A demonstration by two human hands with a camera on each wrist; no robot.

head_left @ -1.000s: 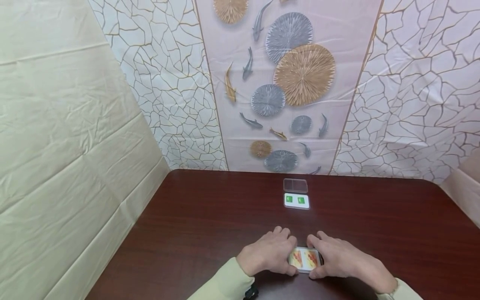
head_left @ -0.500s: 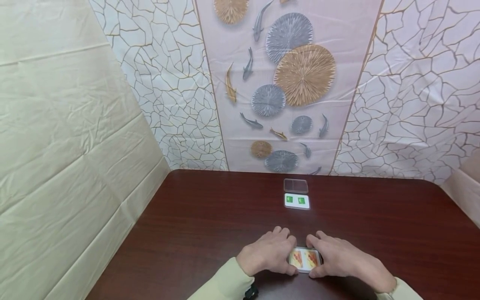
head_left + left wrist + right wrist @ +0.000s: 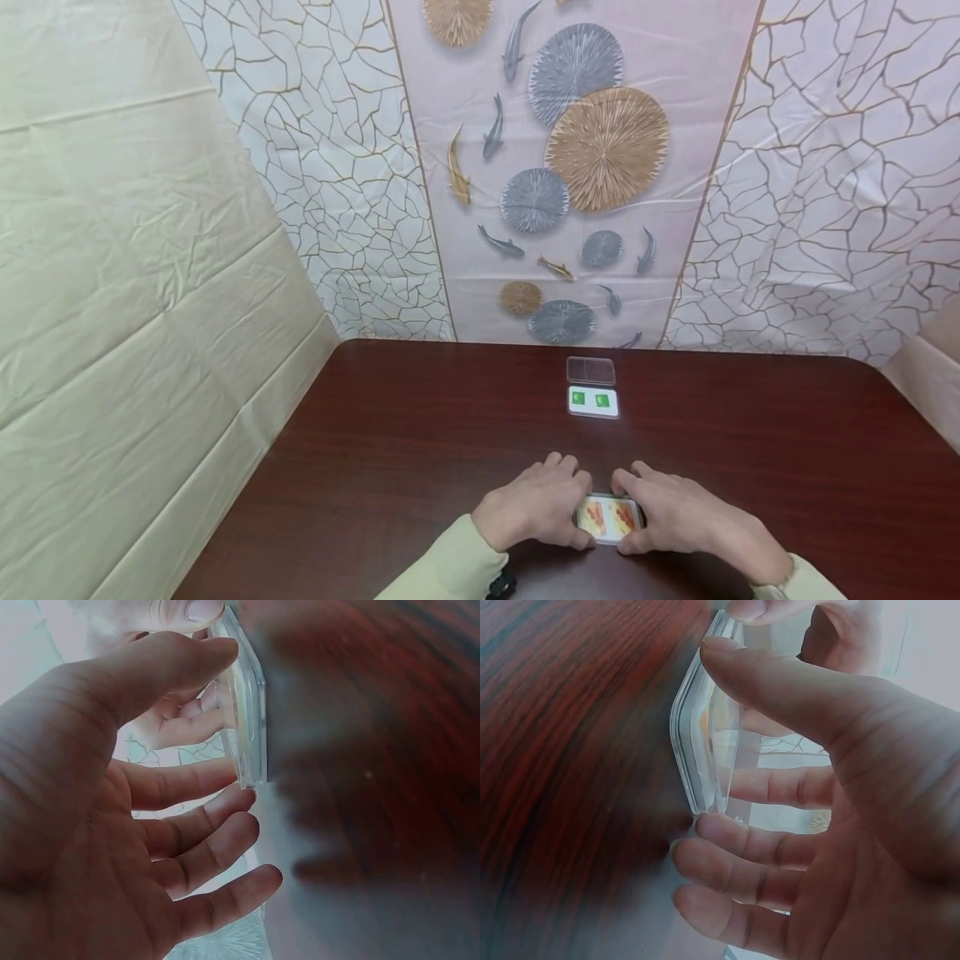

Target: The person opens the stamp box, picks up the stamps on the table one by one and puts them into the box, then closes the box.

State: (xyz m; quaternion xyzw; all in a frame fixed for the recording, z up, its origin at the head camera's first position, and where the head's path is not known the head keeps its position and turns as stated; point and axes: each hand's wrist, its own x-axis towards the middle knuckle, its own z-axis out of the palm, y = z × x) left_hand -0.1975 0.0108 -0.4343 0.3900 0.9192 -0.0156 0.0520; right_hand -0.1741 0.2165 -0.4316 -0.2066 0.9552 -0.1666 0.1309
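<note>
A flat clear plastic case (image 3: 608, 518) lies near the front of the table, with two orange-and-yellow pictures on white showing through its top. My left hand (image 3: 531, 505) pinches its left end between thumb and index finger. At the other end, my right hand (image 3: 678, 513) does likewise. In the left wrist view, the thumb rests on the near edge of the case (image 3: 253, 720), and the other fingers spread beyond its far side. Layered clear edges of the case (image 3: 684, 727) show in the right wrist view, the right thumb pressing on them.
Farther back on the dark red-brown table (image 3: 420, 433) lies an open clear case (image 3: 593, 412) with two green pictures on white. A clear lid (image 3: 591, 371) sits just behind it. Patterned cloth (image 3: 487, 275) hangs along the table's back edge, and plain cream cloth (image 3: 150, 292) at the left.
</note>
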